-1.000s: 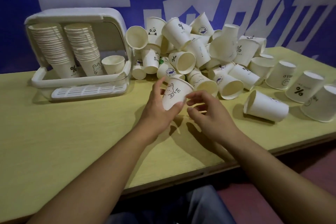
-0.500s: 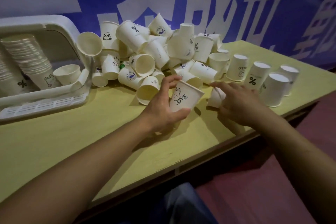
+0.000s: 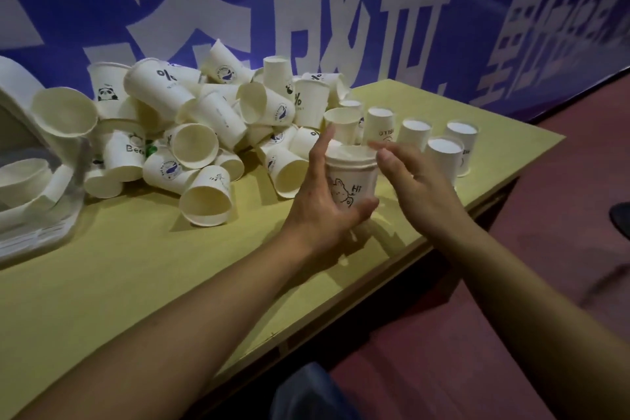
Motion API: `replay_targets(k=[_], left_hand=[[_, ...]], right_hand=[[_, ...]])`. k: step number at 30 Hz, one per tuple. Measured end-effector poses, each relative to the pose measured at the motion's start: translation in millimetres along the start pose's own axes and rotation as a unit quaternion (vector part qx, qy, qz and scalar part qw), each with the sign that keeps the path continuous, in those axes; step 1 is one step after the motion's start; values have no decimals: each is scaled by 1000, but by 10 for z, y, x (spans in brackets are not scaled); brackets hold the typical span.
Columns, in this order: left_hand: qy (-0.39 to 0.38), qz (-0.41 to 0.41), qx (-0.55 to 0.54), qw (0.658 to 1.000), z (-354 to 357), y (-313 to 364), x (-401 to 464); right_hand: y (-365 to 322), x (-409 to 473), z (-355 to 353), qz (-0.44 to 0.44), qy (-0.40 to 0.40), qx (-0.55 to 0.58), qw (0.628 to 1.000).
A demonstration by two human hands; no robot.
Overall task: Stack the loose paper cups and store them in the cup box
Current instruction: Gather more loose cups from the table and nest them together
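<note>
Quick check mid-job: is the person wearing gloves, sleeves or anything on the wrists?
No. The left hand and right hand are bare, with no gloves, rings, watch or bands visible. Both forearms are uncovered as far as the frame shows; no sleeve appears.

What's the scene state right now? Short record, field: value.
left hand: grips the cup stack, thumb under it, fingers straight up behind it
cup stack: a cup printed "Hi" with another cup nested in its top
right hand: open, fingers straight, beside the stack's rim
loose cups: heaped on the table, most on their sides
upside-down cups: a small group standing right of the heap
cup box: at the left edge, only partly in view
</note>
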State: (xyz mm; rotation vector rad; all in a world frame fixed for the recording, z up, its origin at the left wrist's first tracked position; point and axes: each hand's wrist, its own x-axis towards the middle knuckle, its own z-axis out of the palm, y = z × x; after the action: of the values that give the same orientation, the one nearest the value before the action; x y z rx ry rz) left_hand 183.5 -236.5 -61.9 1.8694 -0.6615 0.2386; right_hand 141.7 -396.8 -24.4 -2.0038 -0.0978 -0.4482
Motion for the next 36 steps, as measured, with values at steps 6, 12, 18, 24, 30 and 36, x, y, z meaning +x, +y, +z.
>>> replay_targets(k=[6,12,18,24,30,36], left_hand=[[25,-7,-50,998,206,-4,160],[36,-29,-72,996,270,-89,124],[40,-32,-110,993,115,-98,8],[-36,-30,-109,993,99,-92,-44],[-62,-42,-94,993,93,-109,-49],[-59,-44,-71,995,105,-114,-42]], right_hand=[[294,198,-440,-11,134,-325,936],[631,352,-550,102,71,-381,916],[510,267,-516,69,139,-128,980],[200,265,-367,24,141,60,988],[103,233,-89,60,98,195,974],[119,253,-88,52,5,169,984]])
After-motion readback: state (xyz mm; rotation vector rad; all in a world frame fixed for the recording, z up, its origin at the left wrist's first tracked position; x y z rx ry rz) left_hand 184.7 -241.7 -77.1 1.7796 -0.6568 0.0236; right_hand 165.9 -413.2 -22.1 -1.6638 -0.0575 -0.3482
